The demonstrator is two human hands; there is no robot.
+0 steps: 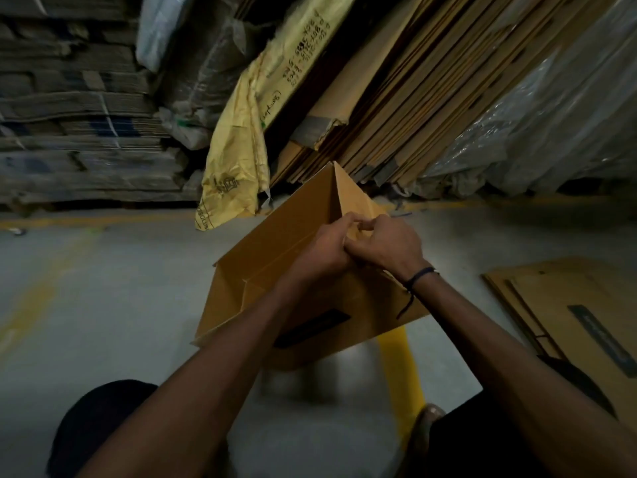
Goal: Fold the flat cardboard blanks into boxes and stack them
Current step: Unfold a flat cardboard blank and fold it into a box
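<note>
A dim storeroom with a pale grey concrete floor (113, 305), worn yellow lines (41, 298) painted across it. Far left, flattened cartons sit in a tall bundled pile (69, 115). Far right, big brown sheets (413, 98) lean at a slant beside clear plastic wrapping (551, 115). A crumpled yellow sack (238, 157) hangs between them.
</note>
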